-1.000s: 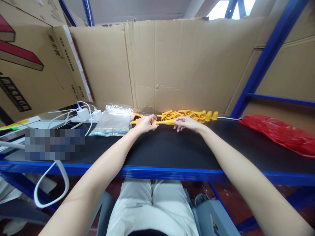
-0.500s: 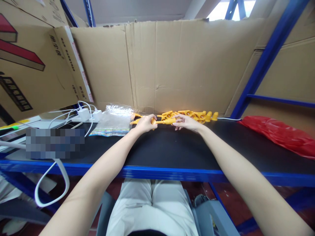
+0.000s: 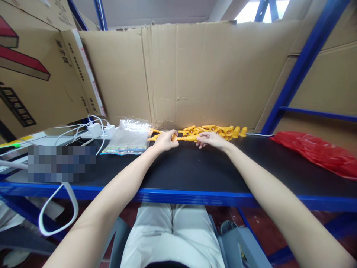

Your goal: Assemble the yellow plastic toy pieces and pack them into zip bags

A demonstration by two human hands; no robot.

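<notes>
A slim yellow plastic piece (image 3: 187, 138) lies level between my hands, just above the black tabletop. My left hand (image 3: 166, 140) closes round its left end, where a rounded, cup-like part shows at the thumb. At the other end, the fingers of my right hand (image 3: 210, 140) pinch the piece. Right behind it is a heap of similar yellow pieces (image 3: 229, 132), several with round hollow cups. More yellow parts (image 3: 154, 137) poke out to the left of my left hand, partly covered by it.
Clear plastic bags (image 3: 126, 138) lie left of my left hand. Beyond them are white plugs and cables (image 3: 95, 129). A red plastic bag (image 3: 315, 152) rests at the right. A cardboard wall (image 3: 217, 74) stands behind; the table has a blue front edge (image 3: 195, 196).
Both hands stay on the yellow piece. My right hand has shifted very slightly to the right, and the cup-like part at my left thumb appears slightly turned.
</notes>
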